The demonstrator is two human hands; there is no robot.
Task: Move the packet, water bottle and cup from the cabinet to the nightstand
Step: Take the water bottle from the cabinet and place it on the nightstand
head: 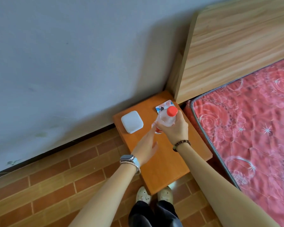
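**Bottle in your right hand, over the nightstand**

Your right hand (174,128) grasps the water bottle (165,119) around its upper body, just under the red cap (172,110). The bottle is tilted, cap toward the bed, base down near the nightstand (162,164) top; can't tell if the base touches the wood.

Your left hand (146,147) is released, fingers straight and loose, reaching toward the bottle's lower end. Fingertips sit right at the base; contact unclear.

The packet (162,106) lies flat on the nightstand's far corner by the headboard (236,46), partly hidden behind the bottle. A white square lidded box (132,122) sits on the nightstand to the left of the bottle, apart from both hands.

Count: one water bottle, one packet, one white box, one nightstand. Cup: can't identify one for certain.

Left wrist carries a watch (127,158), right wrist a bead bracelet (181,144). Mattress (252,120) is right of the nightstand.
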